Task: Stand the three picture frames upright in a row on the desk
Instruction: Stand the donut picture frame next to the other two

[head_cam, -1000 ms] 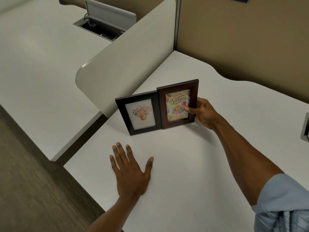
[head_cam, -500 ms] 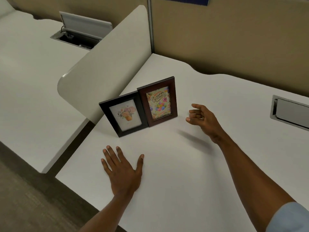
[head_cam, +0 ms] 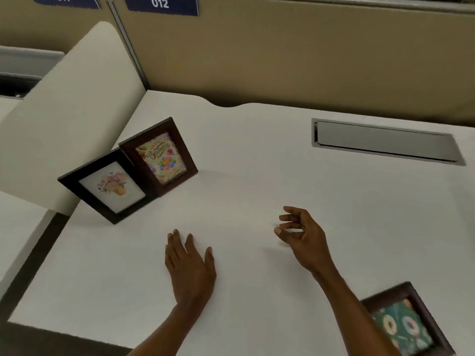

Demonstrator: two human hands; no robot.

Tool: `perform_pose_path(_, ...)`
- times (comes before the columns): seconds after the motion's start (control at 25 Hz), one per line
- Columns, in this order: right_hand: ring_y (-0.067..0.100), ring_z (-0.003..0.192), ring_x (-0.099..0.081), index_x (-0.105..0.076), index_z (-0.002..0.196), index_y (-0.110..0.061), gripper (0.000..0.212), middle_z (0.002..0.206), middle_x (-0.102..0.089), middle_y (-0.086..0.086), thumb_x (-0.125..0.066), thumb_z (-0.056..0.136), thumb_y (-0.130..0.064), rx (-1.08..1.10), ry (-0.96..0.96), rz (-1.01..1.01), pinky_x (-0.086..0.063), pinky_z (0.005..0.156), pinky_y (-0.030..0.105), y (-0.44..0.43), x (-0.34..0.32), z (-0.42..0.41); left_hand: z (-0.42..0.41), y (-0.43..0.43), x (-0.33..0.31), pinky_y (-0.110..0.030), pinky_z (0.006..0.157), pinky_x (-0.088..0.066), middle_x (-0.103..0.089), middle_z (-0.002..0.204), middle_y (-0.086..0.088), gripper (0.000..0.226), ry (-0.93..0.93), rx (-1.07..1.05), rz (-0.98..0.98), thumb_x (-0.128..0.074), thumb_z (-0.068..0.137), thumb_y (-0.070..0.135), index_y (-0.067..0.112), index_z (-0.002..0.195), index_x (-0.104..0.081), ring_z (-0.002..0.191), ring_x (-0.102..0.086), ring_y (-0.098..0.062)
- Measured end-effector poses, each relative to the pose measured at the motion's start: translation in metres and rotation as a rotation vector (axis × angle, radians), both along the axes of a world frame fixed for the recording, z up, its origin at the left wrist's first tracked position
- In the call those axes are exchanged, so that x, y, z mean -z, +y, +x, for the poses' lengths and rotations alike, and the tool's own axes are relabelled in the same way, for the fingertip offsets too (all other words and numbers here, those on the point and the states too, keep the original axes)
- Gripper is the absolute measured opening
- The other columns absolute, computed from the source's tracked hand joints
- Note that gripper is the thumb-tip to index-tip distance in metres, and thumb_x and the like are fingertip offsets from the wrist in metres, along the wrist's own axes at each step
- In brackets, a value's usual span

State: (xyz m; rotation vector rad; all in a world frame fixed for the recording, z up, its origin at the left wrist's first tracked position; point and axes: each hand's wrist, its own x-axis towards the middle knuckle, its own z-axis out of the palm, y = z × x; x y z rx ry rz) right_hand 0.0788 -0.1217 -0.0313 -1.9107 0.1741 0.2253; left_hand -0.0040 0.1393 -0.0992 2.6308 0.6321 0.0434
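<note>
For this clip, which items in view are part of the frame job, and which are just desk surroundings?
Job:
- black flower frame, standing
- brown birthday frame, standing
- doughnut frame, lying flat
- desk

Surroundings:
- grey cable hatch
- white divider panel
- sign 012

White counter [head_cam: 270, 191] with a wavy rear edge, set against a tan partition wall [head_cam: 295, 55]. A grey cable hatch [head_cam: 385, 143], lid shut, is recessed at right. A cream divider panel [head_cam: 77, 104] rises at left; beyond it, a neighbouring desk [head_cam: 18, 219]. Blue label "012" [head_cam: 160, 3] above; a second label [head_cam: 65, 0], possibly "011". Dark floor [head_cam: 15, 337] at lower left.
</note>
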Motion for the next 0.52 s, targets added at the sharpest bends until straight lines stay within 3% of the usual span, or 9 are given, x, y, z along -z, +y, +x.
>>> perform_pose_path(0.08, 0.01, 0.099, -0.074, -0.066, 0.126, -0.028, 0.047, 0.111, -0.076, -0.007, -0.086, 0.085, -0.016, 0.123, -0.003, -0.01, -0.064, 0.088, 0.037, -0.025, 0.0, -0.033, 0.003, -0.052, -0.005, -0.056, 0.131, -0.026, -0.027, 0.174, -0.024, 0.062, 0.015, 0.129, -0.058, -0.056, 0.104, 0.041, 0.003, 0.153, -0.049, 0.165, -0.022, -0.041)
perform_pose_path(0.2, 0.007, 0.093, -0.073, -0.069, 0.118, -0.027, 0.038, 0.107, -0.077, -0.007, -0.084, 0.086, -0.012, 0.34, -0.01, -0.054, -0.062, 0.083, 0.029, -0.069, -0.004, -0.079, 0.003, -0.122, -0.016, -0.054, 0.125, -0.037, -0.042, 0.165, -0.021, 0.05, 0.021, 0.351, -0.124, -0.069, 0.098, 0.034, 0.005, 0.138, -0.061, 0.155, -0.038, -0.041)
perform_pose_path(0.36, 0.012, 0.095, -0.07, -0.07, 0.113, -0.021, 0.028, 0.107, -0.072, -0.005, -0.082, 0.089, -0.011, 0.574, -0.061, -0.208, -0.06, 0.08, 0.026, -0.126, -0.016, -0.134, -0.011, -0.199, -0.038, -0.039, 0.109, -0.045, -0.058, 0.145, -0.008, 0.029, 0.021, 0.623, -0.215, -0.068, 0.098, 0.032, 0.013, 0.12, -0.069, 0.137, -0.052, -0.03)
perform_pose_path(0.52, 0.021, 0.099, -0.067, -0.066, 0.113, -0.02, 0.033, 0.112, -0.062, -0.001, -0.081, 0.085, -0.008, 0.82, -0.036, -0.407, -0.055, 0.085, 0.034, -0.163, -0.018, -0.17, -0.018, -0.247, -0.054, -0.027, 0.092, -0.046, -0.063, 0.126, 0.004, 0.019, 0.077, 0.728, -0.319, -0.066, 0.1, 0.032, 0.018, 0.113, -0.069, 0.123, -0.054, -0.017)
